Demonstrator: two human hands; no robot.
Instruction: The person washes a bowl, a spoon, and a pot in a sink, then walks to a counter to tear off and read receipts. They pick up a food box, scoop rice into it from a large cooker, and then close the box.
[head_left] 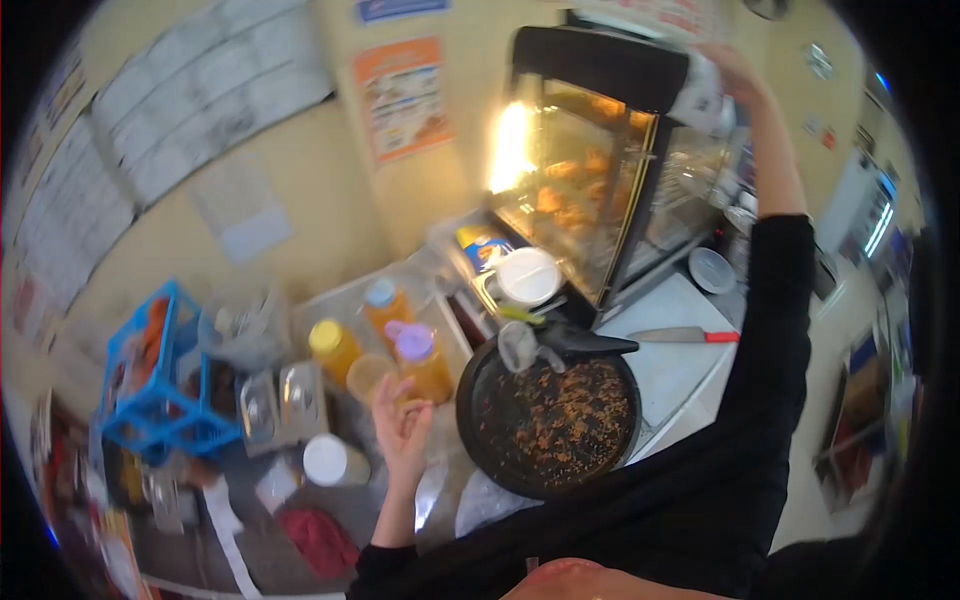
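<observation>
My left hand (402, 430) is raised over the counter with its fingers apart and loosely bent. It is beside a clear plastic cup (371, 378) and an orange-yellow squeeze bottle with a purple cap (423, 365); no held thing shows. Stretched far up to the right, my right hand (735, 75) is at the top corner of a lit glass food warmer (580, 170). A white, faintly printed paper-like thing (698, 100) is in its grip, blurred. Below lies a round black pan (550, 425) with browned crumbs, and black tongs (575, 342) rest across its rim.
A knife with a red handle (685, 335) lies on a white board (665, 300). At left stand a blue crate (160, 390), metal containers (283, 405), a white-lidded jar (330, 460) and a dark red cloth (318, 540). A white-lidded tub (527, 277) sits before the warmer.
</observation>
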